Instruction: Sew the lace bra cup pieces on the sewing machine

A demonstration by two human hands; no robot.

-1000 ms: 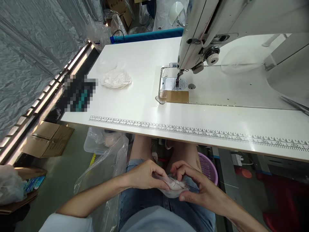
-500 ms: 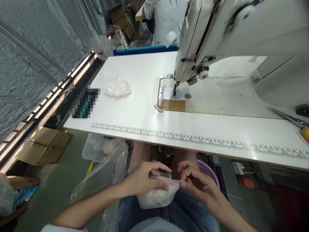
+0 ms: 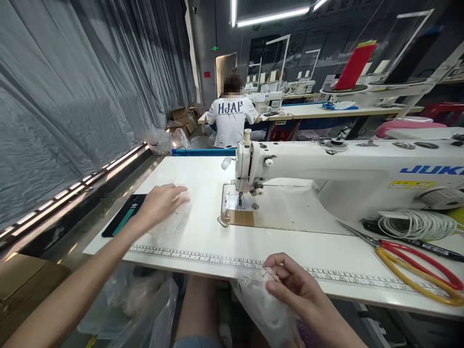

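Note:
My right hand (image 3: pixel 295 285) pinches a white, sheer, lace-edged fabric piece (image 3: pixel 263 302) between thumb and fingers. It hangs over the table's front edge, above my lap. On the left part of the white table, my left hand (image 3: pixel 163 203) has its fingers curled closed on another thin white lace piece (image 3: pixel 172 227). That piece is smeared by motion and trails across the table below the hand. The sewing machine (image 3: pixel 250 169) stands between and beyond my hands, its presser foot over the metal needle plate (image 3: pixel 232 200).
A dark phone (image 3: pixel 125 215) lies at the table's left edge. Scissors with red and yellow handles (image 3: pixel 416 266) and a coil of pale cord (image 3: pixel 416 224) lie at right. A printed ruler (image 3: pixel 217 261) runs along the front edge. A person in a white shirt (image 3: pixel 232 121) sits ahead.
My head view has lifted. The left hand left the fabric over my lap and reached to the lace piece on the table. The right hand raised its fabric to the table edge.

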